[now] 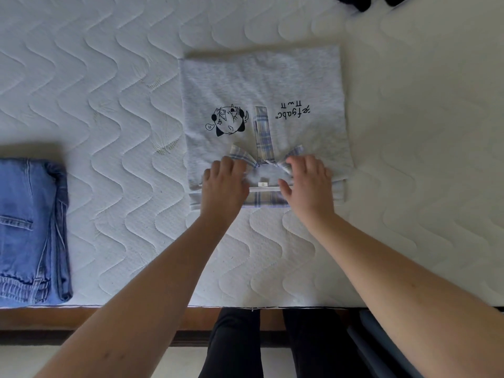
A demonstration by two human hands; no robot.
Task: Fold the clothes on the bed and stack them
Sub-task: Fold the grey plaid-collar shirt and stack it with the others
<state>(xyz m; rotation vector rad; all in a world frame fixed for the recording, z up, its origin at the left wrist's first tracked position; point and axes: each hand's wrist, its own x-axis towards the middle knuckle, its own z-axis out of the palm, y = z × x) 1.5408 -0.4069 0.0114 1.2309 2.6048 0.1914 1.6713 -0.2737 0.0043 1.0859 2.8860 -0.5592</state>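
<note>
Jeans [30, 227] lay folded at nine o'clock on the bed [109, 105]. The grey shirt [261, 85] was folded but unstacked; left hand [222, 184] and right hand [305, 184] pinched its plaid collar [240, 154], fingers curled. Dark clothes [360, 2] at one o'clock probably remained.

A single head-worn wide-angle view looks steeply down and forward from above the bed's near edge [136, 306]. The mattress [109, 105] fills the frame from that edge to the far side, bowed by the lens. At the bottom the view takes in the person's own legs [234, 342] and floor.
</note>
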